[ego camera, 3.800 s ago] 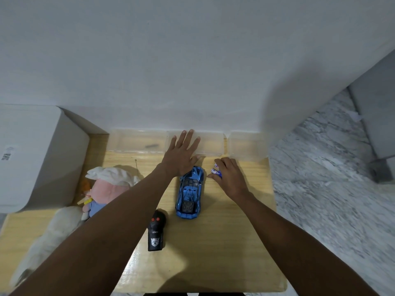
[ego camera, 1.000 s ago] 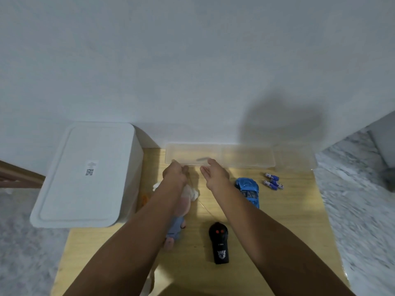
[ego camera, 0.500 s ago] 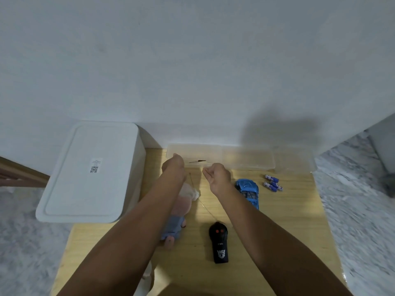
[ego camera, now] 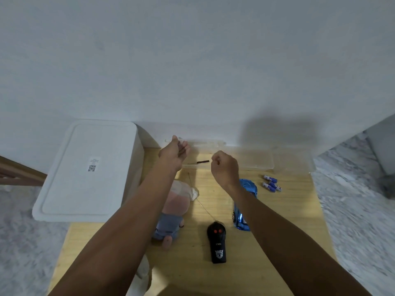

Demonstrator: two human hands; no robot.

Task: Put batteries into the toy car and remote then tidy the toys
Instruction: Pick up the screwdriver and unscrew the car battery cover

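On the left side of the desk (ego camera: 299, 231) stands a white box (ego camera: 85, 171) with its lid closed, and beside it a doll (ego camera: 175, 214) lies partly under the left forearm. Left hand (ego camera: 174, 153) is raised with the palm open and fingers spread loosely, holding nothing that I can see. Just to its right, a thin dark tool (ego camera: 199, 162), maybe a small screwdriver, lies in a clear tray (ego camera: 252, 161) at the wall. Right hand (ego camera: 224, 166) is closed into a loose fist near the tool's end; whether it pinches anything I cannot tell. Lower down, the remote (ego camera: 217, 242) lies flat with its thin antenna toward the doll. Car (ego camera: 244, 205) lies partly hidden under the right forearm, and the batteries (ego camera: 271, 183) are loose on the desk, near the car.

I judge the step is fetching the tool, so no battery is yet inside. Next move calls for a fine pinch on the thin tool, then bringing it to the car.
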